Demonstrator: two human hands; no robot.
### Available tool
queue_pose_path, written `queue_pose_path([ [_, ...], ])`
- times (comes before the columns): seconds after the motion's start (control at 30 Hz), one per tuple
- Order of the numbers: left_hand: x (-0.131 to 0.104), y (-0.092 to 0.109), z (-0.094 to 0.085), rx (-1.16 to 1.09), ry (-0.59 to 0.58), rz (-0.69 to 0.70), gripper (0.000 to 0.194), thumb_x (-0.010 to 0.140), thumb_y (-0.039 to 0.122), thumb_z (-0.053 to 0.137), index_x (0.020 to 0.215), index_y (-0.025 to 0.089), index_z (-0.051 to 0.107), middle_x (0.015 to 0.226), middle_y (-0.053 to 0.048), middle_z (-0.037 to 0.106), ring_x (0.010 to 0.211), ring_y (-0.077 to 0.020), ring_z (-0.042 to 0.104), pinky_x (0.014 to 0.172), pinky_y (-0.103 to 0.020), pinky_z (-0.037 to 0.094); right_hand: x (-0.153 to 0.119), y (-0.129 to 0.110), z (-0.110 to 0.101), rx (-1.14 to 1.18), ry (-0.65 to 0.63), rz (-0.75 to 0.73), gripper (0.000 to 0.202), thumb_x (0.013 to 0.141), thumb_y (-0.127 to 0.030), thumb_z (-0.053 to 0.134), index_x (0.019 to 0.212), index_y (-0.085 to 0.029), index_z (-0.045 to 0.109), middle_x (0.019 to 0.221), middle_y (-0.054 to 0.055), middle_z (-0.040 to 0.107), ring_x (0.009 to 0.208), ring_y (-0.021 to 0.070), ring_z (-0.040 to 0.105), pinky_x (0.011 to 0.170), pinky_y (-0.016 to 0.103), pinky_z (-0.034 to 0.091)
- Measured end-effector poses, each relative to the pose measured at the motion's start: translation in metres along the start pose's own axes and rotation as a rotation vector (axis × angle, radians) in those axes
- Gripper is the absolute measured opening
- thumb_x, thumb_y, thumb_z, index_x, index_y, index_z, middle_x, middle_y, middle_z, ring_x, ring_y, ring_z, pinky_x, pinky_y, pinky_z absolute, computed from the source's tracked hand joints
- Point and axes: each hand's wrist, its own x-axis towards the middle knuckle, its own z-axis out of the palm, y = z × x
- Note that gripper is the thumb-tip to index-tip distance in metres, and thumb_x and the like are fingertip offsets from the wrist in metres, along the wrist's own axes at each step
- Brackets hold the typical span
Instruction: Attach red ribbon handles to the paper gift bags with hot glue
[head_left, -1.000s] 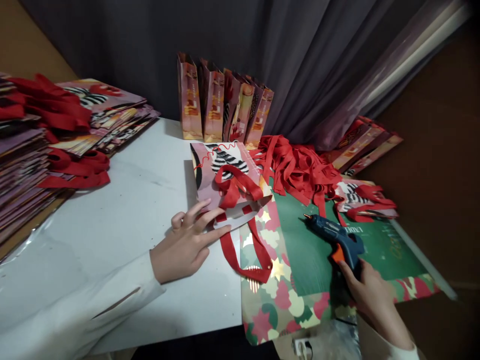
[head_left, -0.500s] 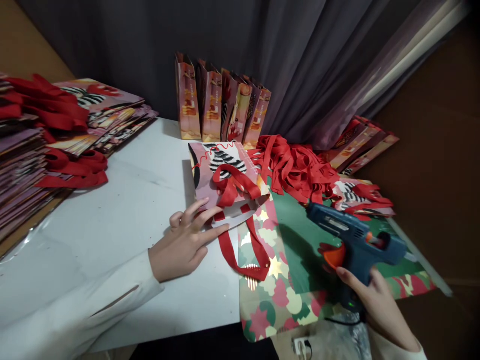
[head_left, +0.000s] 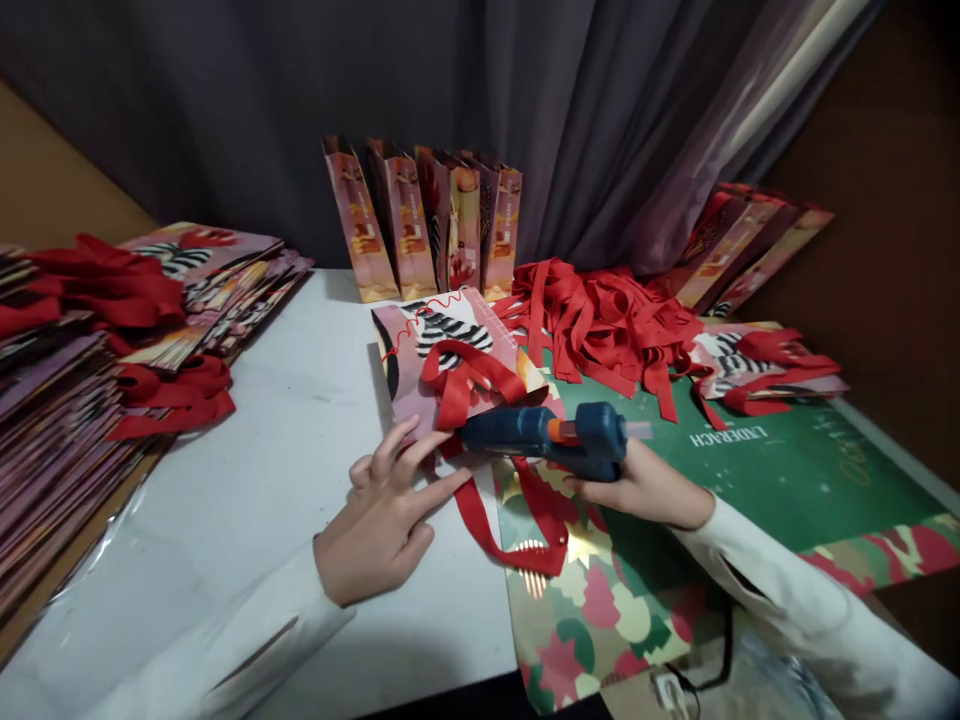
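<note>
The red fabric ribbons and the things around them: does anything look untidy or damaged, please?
The red fabric ribbons lie tangled in a loose heap, looking untidy beside the upright pink paper bags. I see no clear damage.

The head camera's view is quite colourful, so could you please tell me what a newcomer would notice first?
Probably the heap of red ribbons, right of centre at the green panel's far edge. Next, the blue glue gun in the right hand, over the zebra-print bag's near end. Behind, paper bags stand before the dark curtain.
</note>
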Motion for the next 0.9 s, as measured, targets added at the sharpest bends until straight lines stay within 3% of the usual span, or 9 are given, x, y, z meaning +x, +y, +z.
queue_pose_path([
  [0.37, -0.001, -0.001, 0.003, -0.006, -0.013, -0.051, 0.065, 0.07, 0.011, 0.048, 0.129, 0.037, 0.058, 0.141, -0.011, 0.032, 0.137, -0.0461, 0.016, 0.092, -0.062, 0.037, 0.025, 0.002, 0.021, 0.024, -0.116, -0.069, 0.008, 0.072, -0.017, 0.061, 0.08, -0.017, 0.058, 0.071, -0.002, 0.058, 0.061, 0.0103, 0.05, 0.059, 0.021, 0.043],
  [0.7, -0.001, -0.001, 0.0, 0.013, -0.047, -0.034, 0.064, 0.07, 0.011, 0.049, 0.128, 0.034, 0.058, 0.134, -0.016, 0.031, 0.135, -0.0485, 0.016, 0.082, -0.06, 0.041, 0.03, 0.001, 0.02, 0.023, -0.175, -0.044, 0.015, 0.077, -0.022, 0.066, 0.091, -0.017, 0.064, 0.084, 0.002, 0.066, 0.072, 0.0143, 0.058, 0.066, 0.023, 0.046],
  [0.9, 0.003, 0.001, -0.002, 0.01, -0.058, -0.039, 0.064, 0.07, 0.01, 0.048, 0.129, 0.035, 0.058, 0.135, -0.015, 0.031, 0.135, -0.049, 0.016, 0.082, -0.058, 0.041, 0.03, -0.003, 0.018, 0.013, -0.174, -0.006, 0.015, 0.076, -0.02, 0.064, 0.09, -0.016, 0.063, 0.071, -0.002, 0.06, 0.061, 0.0111, 0.052, 0.059, 0.022, 0.042],
])
